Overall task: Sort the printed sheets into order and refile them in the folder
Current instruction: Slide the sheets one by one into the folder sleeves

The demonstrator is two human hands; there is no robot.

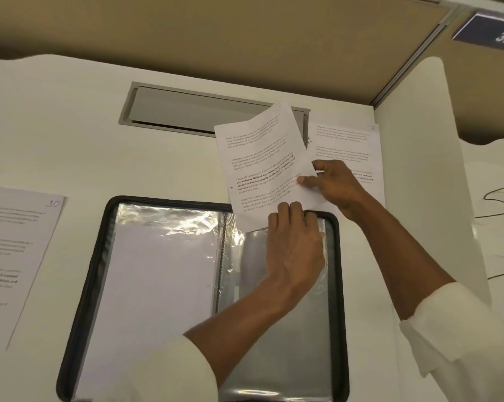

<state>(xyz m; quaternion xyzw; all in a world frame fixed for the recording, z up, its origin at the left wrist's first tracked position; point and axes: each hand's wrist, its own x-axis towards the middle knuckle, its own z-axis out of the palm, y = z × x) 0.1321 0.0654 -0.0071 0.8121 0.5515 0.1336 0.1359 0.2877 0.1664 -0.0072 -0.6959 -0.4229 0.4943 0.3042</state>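
Observation:
An open black-edged folder (79,285) with clear plastic sleeves lies on the white desk in front of me. A printed sheet (259,158) is tilted above the top of the folder's right-hand sleeve (288,343), its lower edge at the sleeve mouth. My right hand (336,187) pinches that sheet at its right edge. My left hand (295,245) lies on the top of the right sleeve with its fingertips at the sheet's bottom edge. A sheet marked 7 (358,146) lies on the desk behind my right hand. A sheet marked 10 (16,256) lies at the far left.
A grey cable hatch (187,111) is set into the desk behind the folder. Tan partition walls (216,39) close off the back and right side. Thin dark cables (502,204) run over the desk at the right.

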